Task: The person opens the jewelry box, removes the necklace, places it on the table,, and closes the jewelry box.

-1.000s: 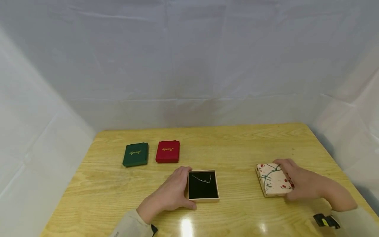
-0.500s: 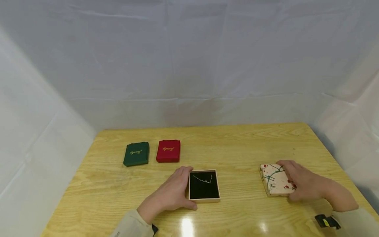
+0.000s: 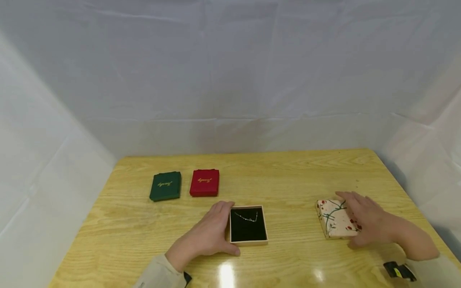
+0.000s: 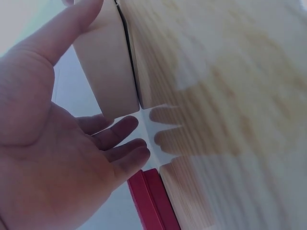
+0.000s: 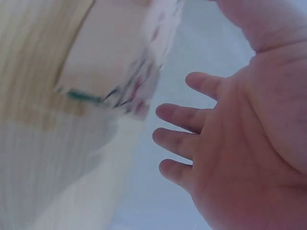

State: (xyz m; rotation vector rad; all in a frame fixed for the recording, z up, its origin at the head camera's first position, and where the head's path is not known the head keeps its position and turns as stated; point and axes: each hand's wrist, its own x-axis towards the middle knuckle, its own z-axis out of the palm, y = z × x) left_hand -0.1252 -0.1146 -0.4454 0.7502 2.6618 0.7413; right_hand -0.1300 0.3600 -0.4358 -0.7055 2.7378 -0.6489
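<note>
A shallow square jewelry box [image 3: 267, 236] lies uncovered on the table, cream-rimmed with a black pad inside. Across the pad is a thin silvery chain [image 3: 248, 219]. My left hand [image 3: 210, 234] holds this box at its left side, thumb by the near corner and fingers by the far one; the left wrist view shows the box's plain side wall [image 4: 108, 67] between them. To the right sits a cream lid [image 3: 335, 220] patterned with green stems and red flowers. Beside it is my right hand [image 3: 374, 224], fingers spread and apart from the lid [image 5: 110, 62] in the right wrist view.
Behind the left hand lie a green box [image 3: 165, 186] and a red box [image 3: 204, 183], both closed with gold lettering. They rest on a wooden table [image 3: 281, 176]. White cloth [image 3: 230, 80] hangs behind and at both sides.
The flowered lid shifted slightly right with my right hand, then stopped. My right fingers have since lifted and spread off it. My left hand and the uncovered box have stayed put.
</note>
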